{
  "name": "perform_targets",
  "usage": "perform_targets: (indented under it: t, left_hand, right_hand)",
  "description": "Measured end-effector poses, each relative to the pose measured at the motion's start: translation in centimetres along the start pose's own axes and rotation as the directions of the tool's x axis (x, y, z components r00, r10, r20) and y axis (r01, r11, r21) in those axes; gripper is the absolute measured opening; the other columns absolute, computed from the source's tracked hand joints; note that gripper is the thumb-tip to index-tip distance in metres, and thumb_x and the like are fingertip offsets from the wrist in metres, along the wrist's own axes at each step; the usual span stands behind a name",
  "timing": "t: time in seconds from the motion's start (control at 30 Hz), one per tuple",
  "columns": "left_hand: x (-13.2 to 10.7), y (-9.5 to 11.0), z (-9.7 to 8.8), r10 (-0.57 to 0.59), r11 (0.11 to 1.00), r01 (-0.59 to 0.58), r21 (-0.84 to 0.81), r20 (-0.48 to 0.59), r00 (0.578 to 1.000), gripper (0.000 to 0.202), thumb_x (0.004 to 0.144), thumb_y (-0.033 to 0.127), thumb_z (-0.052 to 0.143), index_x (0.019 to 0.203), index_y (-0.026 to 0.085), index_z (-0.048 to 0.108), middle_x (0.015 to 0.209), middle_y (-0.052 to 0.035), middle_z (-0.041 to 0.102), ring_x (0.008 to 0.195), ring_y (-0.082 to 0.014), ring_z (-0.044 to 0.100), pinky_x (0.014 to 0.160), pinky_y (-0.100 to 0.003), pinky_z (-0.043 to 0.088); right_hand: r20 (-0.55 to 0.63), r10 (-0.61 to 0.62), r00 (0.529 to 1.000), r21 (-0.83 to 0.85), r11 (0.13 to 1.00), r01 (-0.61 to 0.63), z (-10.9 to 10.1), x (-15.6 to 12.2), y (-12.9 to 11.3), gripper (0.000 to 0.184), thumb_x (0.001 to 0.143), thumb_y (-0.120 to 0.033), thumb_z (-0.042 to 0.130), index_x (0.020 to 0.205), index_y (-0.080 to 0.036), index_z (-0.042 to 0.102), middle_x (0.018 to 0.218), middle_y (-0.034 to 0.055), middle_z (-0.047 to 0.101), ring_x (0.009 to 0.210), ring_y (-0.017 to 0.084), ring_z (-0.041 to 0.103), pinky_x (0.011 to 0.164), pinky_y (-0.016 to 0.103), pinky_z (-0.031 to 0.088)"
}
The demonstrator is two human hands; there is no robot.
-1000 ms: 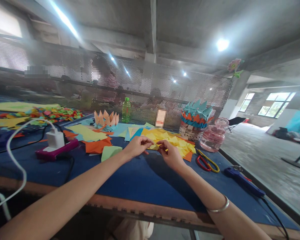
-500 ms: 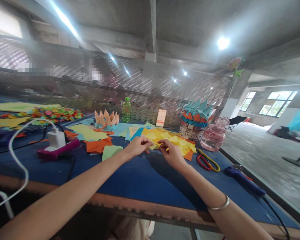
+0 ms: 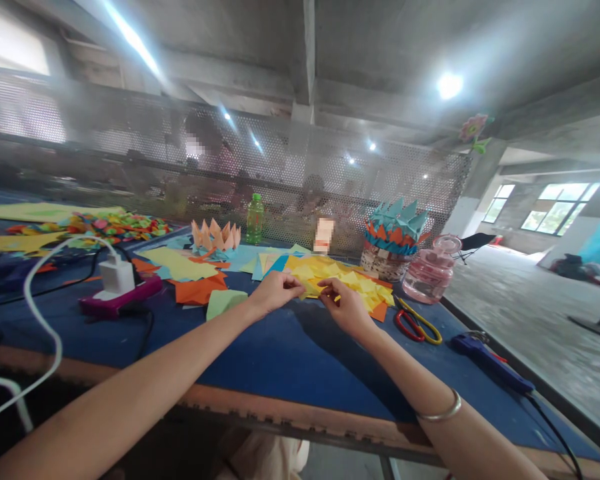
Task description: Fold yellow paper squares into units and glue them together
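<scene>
Left hand: the left hand (image 3: 277, 293) was over the desk (image 3: 260, 363), thumb and fingertips drawn narrowly together; from where I stood I couldn't tell whether they pinched anything.
Right hand: the right hand (image 3: 346, 310) faced it across a small gap, fingers curled and narrow, its grip equally unclear to me; a silver bangle (image 3: 445, 410) circled that wrist.
Yellow papers: the folded yellow papers (image 3: 353, 281) lay heaped just beyond both hands.
Left of the hands: a pale green sheet (image 3: 225, 303) lay near the left wrist, orange paper (image 3: 200, 290) just beyond; farther out was a purple power strip (image 3: 117, 303).
Right of the hands: scissors (image 3: 422, 335), then a blue glue gun (image 3: 497, 365) near the desk's edge.
Behind the papers: a peach paper crown (image 3: 215, 239), a green bottle (image 3: 255, 220), a basket topped with pointed paper (image 3: 387, 257) and a pink jar (image 3: 427, 280) stood before a perforated screen (image 3: 275, 173).
</scene>
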State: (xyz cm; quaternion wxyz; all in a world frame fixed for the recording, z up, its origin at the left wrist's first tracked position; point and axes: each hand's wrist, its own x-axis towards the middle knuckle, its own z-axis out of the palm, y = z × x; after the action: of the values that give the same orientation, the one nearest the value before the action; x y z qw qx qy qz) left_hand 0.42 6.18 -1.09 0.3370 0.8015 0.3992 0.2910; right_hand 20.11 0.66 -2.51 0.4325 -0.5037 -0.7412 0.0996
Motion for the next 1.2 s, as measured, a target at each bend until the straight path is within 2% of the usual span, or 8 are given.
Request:
perform_targets:
  t: [0.27,0.53,0.63,0.8,0.93,1.0,1.1,1.2]
  left_hand:
    - [0.0,0.0,-0.3,0.057,0.995,-0.053,0.088,-0.045,0.997,0.030,0.095,0.033,0.058,0.118,0.015,0.059,0.119,-0.0089,0.061,0.101,-0.0229,0.062,0.086,-0.042,0.055]
    - [0.0,0.4,-0.7,0.053,0.988,-0.044,0.146,-0.059,0.997,0.029,0.095,0.033,0.059,0.116,0.014,0.060,0.115,-0.0082,0.062,0.099,-0.0226,0.063,0.084,-0.041,0.055]
    - [0.1,0.6,-0.8,0.059,0.988,-0.048,0.147,-0.067,0.996,0.027,0.094,0.034,0.060,0.111,0.013,0.062,0.111,-0.0071,0.064,0.097,-0.0225,0.064,0.084,-0.041,0.055]
    - [0.1,0.7,-0.5,0.083,0.990,-0.071,0.121,-0.096,0.992,0.021,0.090,0.033,0.063,0.090,0.013,0.069,0.090,-0.0043,0.071,0.085,-0.0192,0.068,0.082,-0.036,0.054]
    - [0.1,0.8,-0.2,0.104,0.992,-0.092,0.086,-0.150,0.983,0.019,0.078,0.032,0.063,0.079,0.016,0.074,0.084,-0.0044,0.076,0.081,-0.0207,0.069,0.078,-0.028,0.052]
    - [0.1,0.8,-0.3,0.106,0.993,-0.094,0.074,-0.174,0.979,0.019,0.075,0.033,0.063,0.078,0.018,0.075,0.083,-0.0043,0.076,0.081,-0.0205,0.069,0.077,-0.026,0.051]
    - [0.0,1.1,-0.6,0.096,0.994,-0.084,0.067,-0.197,0.976,0.019,0.072,0.033,0.064,0.077,0.019,0.075,0.082,-0.0030,0.077,0.083,-0.0210,0.069,0.076,-0.026,0.051]
    - [-0.2,1.5,-0.8,0.079,0.995,-0.066,0.073,-0.202,0.976,0.018,0.071,0.033,0.064,0.075,0.020,0.076,0.081,-0.0034,0.077,0.084,-0.0225,0.070,0.077,-0.027,0.052]
  right_hand:
    - [0.000,0.021,1.000,-0.073,0.997,-0.021,-0.4,0.2,0.2,0.023,0.096,-0.033,0.059,0.108,-0.014,0.062,0.096,0.0036,0.066,0.081,0.016,0.065,0.073,0.034,0.056]
    - [0.010,0.055,0.998,-0.202,0.978,-0.052,-1.4,0.8,-0.2,0.024,0.096,-0.032,0.058,0.114,-0.015,0.061,0.110,0.0068,0.065,0.091,0.018,0.066,0.079,0.037,0.057]
    - [0.015,0.080,0.997,-0.282,0.957,-0.073,-2.8,1.1,-0.3,0.026,0.096,-0.032,0.058,0.116,-0.016,0.061,0.114,0.0074,0.064,0.094,0.019,0.065,0.081,0.038,0.057]
    - [0.062,0.194,0.979,-0.482,0.865,-0.141,-9.6,-1.0,1.5,0.024,0.096,-0.032,0.059,0.113,-0.015,0.062,0.112,0.0069,0.065,0.094,0.019,0.065,0.082,0.039,0.056]
    - [-0.010,0.376,0.926,-0.673,0.683,-0.284,-17.2,-6.3,4.6,0.020,0.095,-0.033,0.059,0.102,-0.015,0.065,0.103,0.0050,0.067,0.090,0.018,0.065,0.082,0.037,0.054]
    - [-0.083,0.474,0.876,-0.737,0.563,-0.375,-20.3,-9.3,6.2,0.017,0.089,-0.032,0.065,0.086,-0.015,0.066,0.091,0.0056,0.068,0.083,0.019,0.065,0.078,0.039,0.053]
    - [-0.132,0.577,0.806,-0.768,0.455,-0.451,-22.9,-12.6,8.3,0.025,0.082,-0.038,0.070,0.072,-0.016,0.065,0.073,0.0099,0.068,0.072,0.029,0.067,0.067,0.044,0.052]
    - [-0.118,0.615,0.780,-0.755,0.455,-0.472,-23.4,-14.2,9.9,0.027,0.086,-0.044,0.066,0.092,-0.018,0.067,0.085,0.0083,0.072,0.079,0.027,0.069,0.069,0.040,0.054]
